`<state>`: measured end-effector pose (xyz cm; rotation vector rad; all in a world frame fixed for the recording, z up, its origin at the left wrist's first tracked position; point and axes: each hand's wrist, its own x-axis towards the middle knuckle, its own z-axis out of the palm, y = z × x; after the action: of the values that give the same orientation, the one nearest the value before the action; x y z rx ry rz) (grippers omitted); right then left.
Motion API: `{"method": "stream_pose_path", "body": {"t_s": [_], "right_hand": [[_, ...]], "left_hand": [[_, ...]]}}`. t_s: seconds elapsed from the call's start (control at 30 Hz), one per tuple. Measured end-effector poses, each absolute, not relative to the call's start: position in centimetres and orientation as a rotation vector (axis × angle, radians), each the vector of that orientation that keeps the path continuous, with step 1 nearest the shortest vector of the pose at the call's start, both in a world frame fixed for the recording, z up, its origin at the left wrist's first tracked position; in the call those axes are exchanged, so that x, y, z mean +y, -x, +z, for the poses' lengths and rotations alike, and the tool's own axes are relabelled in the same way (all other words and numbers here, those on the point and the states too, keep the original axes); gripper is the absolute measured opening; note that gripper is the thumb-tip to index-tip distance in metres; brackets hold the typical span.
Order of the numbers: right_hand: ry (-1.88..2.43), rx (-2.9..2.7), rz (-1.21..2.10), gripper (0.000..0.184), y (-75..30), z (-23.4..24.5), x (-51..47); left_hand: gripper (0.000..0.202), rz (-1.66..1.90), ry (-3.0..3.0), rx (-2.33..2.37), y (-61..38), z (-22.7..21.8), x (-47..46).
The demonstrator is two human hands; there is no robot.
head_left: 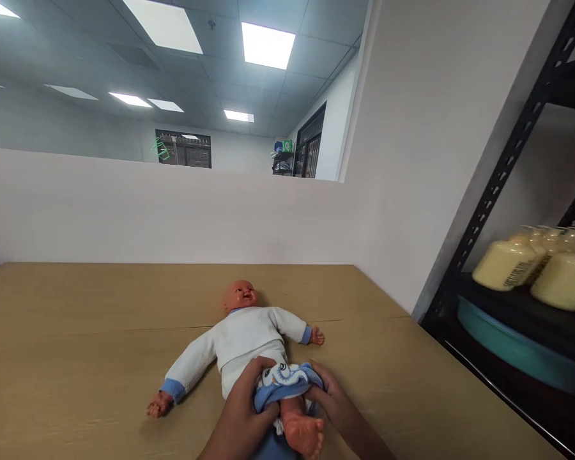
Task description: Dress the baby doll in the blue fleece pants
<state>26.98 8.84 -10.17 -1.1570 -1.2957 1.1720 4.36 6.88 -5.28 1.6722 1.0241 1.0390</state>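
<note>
A baby doll [252,332] in a white top with blue cuffs lies on its back on the wooden table, head toward the wall and arms spread. Blue-and-white patterned cloth, seemingly doll trousers [287,381], is bunched around one of its legs, and the bare foot [304,434] sticks out below. On the left side of the bunched cloth, my left hand [252,402] grips its edge between thumb and fingers. My right hand [330,393] pinches the opposite edge. The doll's other leg is mostly hidden behind my left hand and the frame's bottom edge.
The wooden table [76,358] reaches back to a white half wall [163,220] with an opening above it. At the right stands a black metal shelf [489,191] holding several pale yellow bottles [503,265] and a teal basin [517,348].
</note>
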Motion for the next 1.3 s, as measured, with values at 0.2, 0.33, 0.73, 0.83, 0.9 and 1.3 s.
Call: {"method": "stream_pose_path", "body": {"t_s": [0.2, 0.33, 0.73, 0.83, 0.9, 1.3], "right_hand": [[1.078, -1.417, 1.377, 0.041, -27.9, -9.7, 9.9], [0.969, -1.515, 1.533, 0.050, -28.6, -10.0, 10.7], [0.883, -1.346, 1.550, 0.046, -27.9, -12.4, 10.3], [0.867, -1.321, 1.580, 0.054, -27.7, -13.7, 11.0], [0.859, -1.290, 1.629, 0.060, -27.7, -14.5, 11.6], [0.761, -1.124, 1.620, 0.054, -27.6, -13.6, 12.1]], "left_hand": [[0.048, 0.972, -1.732, 1.049, -4.4, -5.3, 6.8], [0.059, 0.908, -1.704, 1.203, -4.4, -6.2, 7.2], [0.077, 0.727, -1.722, 1.062, -2.3, -5.7, 6.9], [0.082, 0.640, -1.732, 1.058, -0.8, -4.7, 6.5], [0.086, 0.614, -1.733, 1.078, -0.1, -4.2, 6.1], [0.054, 0.733, -1.777, 1.311, 3.4, -4.9, 4.7]]}}
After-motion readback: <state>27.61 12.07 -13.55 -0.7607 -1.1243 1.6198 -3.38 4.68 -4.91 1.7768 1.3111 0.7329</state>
